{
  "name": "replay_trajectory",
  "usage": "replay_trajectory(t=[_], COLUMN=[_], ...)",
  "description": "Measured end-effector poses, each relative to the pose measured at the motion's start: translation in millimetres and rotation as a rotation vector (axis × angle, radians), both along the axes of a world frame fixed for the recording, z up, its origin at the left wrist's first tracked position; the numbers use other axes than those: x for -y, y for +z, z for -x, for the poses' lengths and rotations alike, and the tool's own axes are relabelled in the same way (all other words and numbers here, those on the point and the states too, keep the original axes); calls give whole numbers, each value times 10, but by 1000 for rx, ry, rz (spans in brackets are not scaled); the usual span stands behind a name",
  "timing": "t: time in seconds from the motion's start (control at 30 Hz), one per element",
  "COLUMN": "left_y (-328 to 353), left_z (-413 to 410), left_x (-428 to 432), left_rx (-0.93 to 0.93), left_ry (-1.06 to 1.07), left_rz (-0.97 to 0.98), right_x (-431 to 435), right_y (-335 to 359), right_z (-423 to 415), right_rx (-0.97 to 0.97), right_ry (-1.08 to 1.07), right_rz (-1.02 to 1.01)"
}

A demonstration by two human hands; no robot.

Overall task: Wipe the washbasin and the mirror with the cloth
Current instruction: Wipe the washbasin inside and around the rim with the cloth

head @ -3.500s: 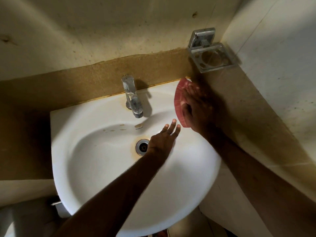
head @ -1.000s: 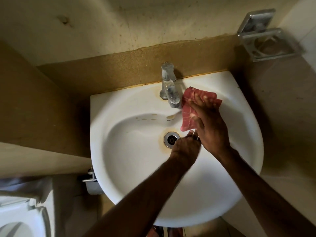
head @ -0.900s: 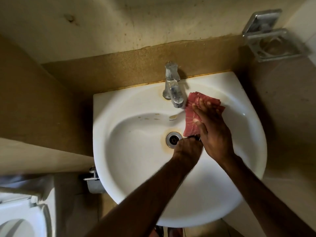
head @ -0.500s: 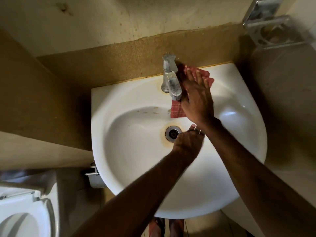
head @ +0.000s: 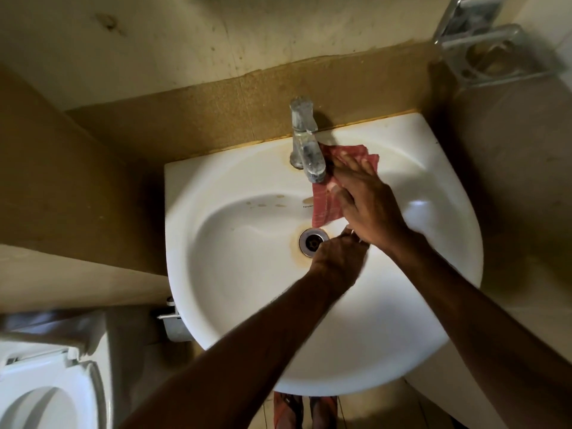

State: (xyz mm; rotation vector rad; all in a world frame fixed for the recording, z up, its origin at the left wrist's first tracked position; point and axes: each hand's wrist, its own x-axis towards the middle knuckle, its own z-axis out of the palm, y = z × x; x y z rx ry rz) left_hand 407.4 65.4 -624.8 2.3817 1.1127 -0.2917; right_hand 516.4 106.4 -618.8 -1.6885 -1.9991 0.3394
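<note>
A white washbasin [head: 235, 286] fills the middle of the view, with a chrome tap [head: 305, 144] at its back rim and a metal drain [head: 312, 243] ringed by a rusty stain. A red checked cloth [head: 325, 205] lies over the back slope of the bowl, just right of the tap. My right hand [head: 368, 205] presses flat on the cloth, fingers spread. My left hand [head: 339, 258] rests curled in the bowl just right of the drain, holding nothing that I can see. No mirror is in view.
A metal soap holder [head: 492, 54] is fixed to the wall at the upper right. A white toilet [head: 46, 391] stands at the lower left. Stained walls close in behind and on both sides. Feet in sandals [head: 303, 410] show below the basin.
My right hand has slid the cloth from behind the tap down and forward onto the bowl's back slope. The left hand stays beside the drain.
</note>
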Motion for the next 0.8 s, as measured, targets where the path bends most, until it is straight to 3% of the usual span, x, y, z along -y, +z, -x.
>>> replay_trajectory(t=[0.33, 0.5, 0.7, 0.8], left_y=[-106, -83, 4, -164], left_z=[-7, -11, 26, 15], left_x=[-23, 18, 38, 54], left_rx=[-74, -61, -62, -26], left_ry=[-120, -96, -79, -71], left_rz=[-100, -93, -127, -190], right_x=[-289, -148, 17, -23], right_y=[261, 53, -144, -154], right_z=[128, 55, 23, -72], right_rx=[-32, 13, -29, 202], right_ry=[-171, -88, -299, -437], right_rz=[116, 16, -50, 9])
